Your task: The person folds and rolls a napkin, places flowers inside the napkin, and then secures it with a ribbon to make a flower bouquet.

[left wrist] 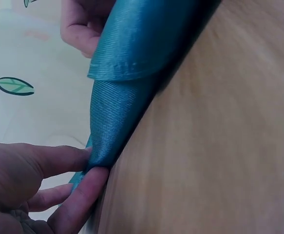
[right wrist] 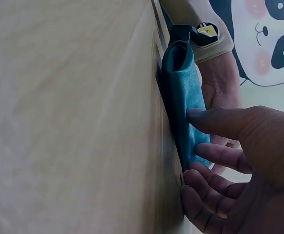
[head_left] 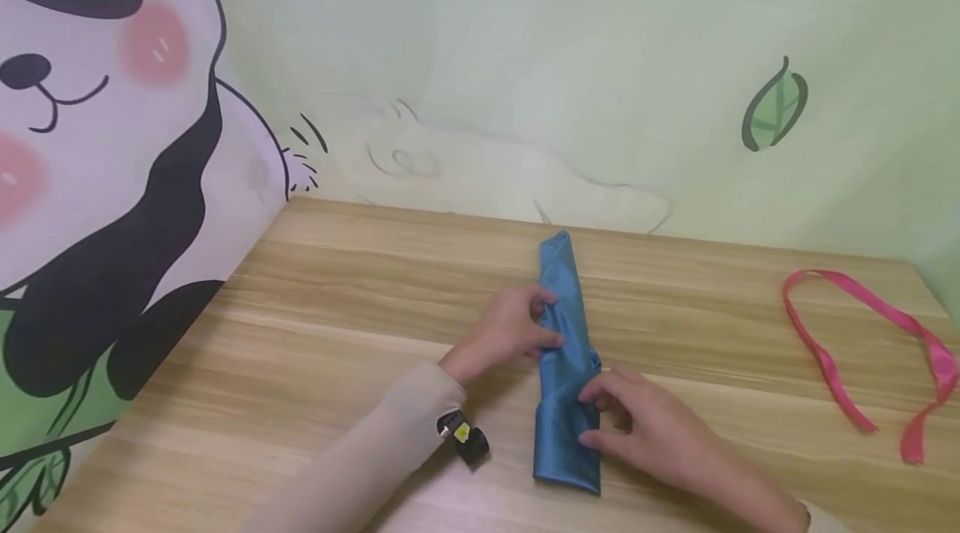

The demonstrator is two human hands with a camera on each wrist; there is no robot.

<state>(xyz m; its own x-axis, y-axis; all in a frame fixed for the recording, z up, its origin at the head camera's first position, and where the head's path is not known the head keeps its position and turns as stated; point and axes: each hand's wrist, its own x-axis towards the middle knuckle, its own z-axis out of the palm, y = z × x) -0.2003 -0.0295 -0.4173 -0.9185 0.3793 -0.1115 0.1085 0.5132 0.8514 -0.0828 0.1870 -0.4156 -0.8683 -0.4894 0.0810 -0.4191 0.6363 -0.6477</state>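
Observation:
A narrow, shiny blue cloth (head_left: 564,424), rolled into a flattened strip, lies lengthwise before me. One end of it shows a hollow opening in the right wrist view. At its left edge, about the middle, my left hand (head_left: 512,323) holds the cloth with thumb and fingers; the left wrist view shows their tips close together on the fabric. Nearer to me, my right hand (head_left: 651,426) touches the right edge with a spread thumb and forefinger. The other right fingers (right wrist: 215,183) are loosely bent beside the roll.
On the wooden table (head_left: 337,299), a pink ribbon (head_left: 825,366) lies in a loose loop at the right. A black wrist device (head_left: 463,437) sits at the left sleeve. Behind is a wall with a painted panda (head_left: 180,108) and a leaf.

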